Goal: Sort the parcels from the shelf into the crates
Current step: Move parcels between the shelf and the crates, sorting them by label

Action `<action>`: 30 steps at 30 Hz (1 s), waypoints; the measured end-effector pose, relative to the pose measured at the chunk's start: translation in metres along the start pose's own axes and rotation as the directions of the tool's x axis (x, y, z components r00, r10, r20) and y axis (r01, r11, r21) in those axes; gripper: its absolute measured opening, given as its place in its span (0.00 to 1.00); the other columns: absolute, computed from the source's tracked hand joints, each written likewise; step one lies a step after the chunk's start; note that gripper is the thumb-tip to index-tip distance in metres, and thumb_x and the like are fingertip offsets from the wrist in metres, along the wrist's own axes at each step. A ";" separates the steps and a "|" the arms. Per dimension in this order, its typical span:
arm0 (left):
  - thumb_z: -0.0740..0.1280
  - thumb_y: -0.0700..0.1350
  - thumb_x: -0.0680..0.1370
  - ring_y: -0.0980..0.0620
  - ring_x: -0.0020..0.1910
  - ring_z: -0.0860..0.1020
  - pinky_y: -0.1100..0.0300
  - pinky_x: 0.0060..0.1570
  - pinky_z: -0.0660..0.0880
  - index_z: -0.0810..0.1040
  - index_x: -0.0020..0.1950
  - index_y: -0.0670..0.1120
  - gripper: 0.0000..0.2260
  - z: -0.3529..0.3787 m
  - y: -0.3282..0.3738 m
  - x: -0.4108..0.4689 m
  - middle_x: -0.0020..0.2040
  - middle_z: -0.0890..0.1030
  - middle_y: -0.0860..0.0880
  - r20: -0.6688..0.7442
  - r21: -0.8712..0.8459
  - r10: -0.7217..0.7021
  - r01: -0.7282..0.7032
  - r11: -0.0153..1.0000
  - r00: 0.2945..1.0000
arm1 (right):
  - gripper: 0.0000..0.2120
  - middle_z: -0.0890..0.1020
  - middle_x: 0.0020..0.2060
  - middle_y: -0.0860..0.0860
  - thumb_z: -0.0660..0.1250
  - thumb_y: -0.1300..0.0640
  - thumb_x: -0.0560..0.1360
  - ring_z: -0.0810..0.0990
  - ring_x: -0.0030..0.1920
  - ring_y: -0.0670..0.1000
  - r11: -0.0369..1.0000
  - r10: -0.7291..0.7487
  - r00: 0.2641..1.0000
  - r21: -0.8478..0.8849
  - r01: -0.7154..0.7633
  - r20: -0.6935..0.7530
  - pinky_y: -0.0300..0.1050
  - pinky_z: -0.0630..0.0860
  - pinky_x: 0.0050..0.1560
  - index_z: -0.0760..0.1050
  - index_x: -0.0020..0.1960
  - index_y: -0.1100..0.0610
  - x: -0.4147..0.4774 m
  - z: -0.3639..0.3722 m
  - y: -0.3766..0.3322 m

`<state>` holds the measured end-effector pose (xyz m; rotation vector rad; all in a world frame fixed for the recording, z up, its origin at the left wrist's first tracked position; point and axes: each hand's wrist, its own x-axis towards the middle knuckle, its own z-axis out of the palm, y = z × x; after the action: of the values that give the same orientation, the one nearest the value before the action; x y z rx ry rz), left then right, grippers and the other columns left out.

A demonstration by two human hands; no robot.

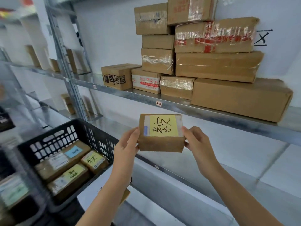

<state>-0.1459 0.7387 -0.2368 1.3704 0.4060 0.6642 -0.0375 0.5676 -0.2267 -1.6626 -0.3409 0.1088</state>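
Hands grip a small parcel (161,132) by its sides, left hand (128,142) and right hand (197,142) pressed against it. Its yellow label (162,125) faces up. Black crate (68,160) with parcels sits lower left.

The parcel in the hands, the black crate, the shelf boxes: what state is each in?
Held parcel: sealed, gripped from both sides, yellow label up.
Left hand: closed on parcel.
Right hand: closed on parcel.
Black crate: partly filled with labelled parcels.
Shelf boxes: taped shut, stacked.
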 end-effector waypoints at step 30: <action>0.63 0.52 0.82 0.74 0.48 0.77 0.69 0.45 0.69 0.81 0.59 0.58 0.10 -0.304 -0.037 0.052 0.51 0.83 0.64 -0.399 0.076 -0.151 0.197 0.977 0.905 | 0.29 0.87 0.49 0.52 0.78 0.42 0.60 0.84 0.54 0.55 0.927 0.374 0.609 -0.291 -0.236 0.699 0.52 0.81 0.56 0.82 0.57 0.56 0.068 0.339 0.021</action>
<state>-0.2900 1.0010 -0.3198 1.2882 0.8906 0.7761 -0.0613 0.9089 -0.2809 -1.7703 -0.6949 1.0900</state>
